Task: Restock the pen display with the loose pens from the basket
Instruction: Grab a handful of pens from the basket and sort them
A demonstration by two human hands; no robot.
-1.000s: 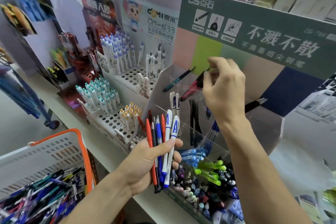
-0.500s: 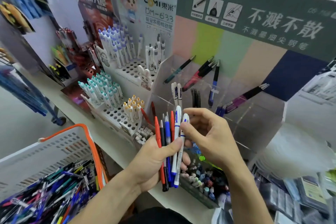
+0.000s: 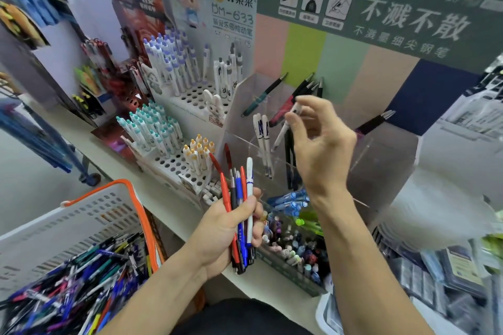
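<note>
Pinching a white pen (image 3: 285,128) at centre frame, the right hand (image 3: 321,149) holds it above the clear display (image 3: 381,166). The left hand (image 3: 226,228) grips a bundle of pens (image 3: 239,198); the basket (image 3: 89,215) sits lower left. With so light a pinch, the pen could slip into the wrong compartment.

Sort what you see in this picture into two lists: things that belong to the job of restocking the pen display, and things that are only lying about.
Part of the job:
- white pen pinched in the right hand
- bundle of pens held in the left hand
- basket of loose pens
- clear display compartments

Just lying about:
- white rack of purple-capped pens
- teal-capped pens
- green header sign
</note>
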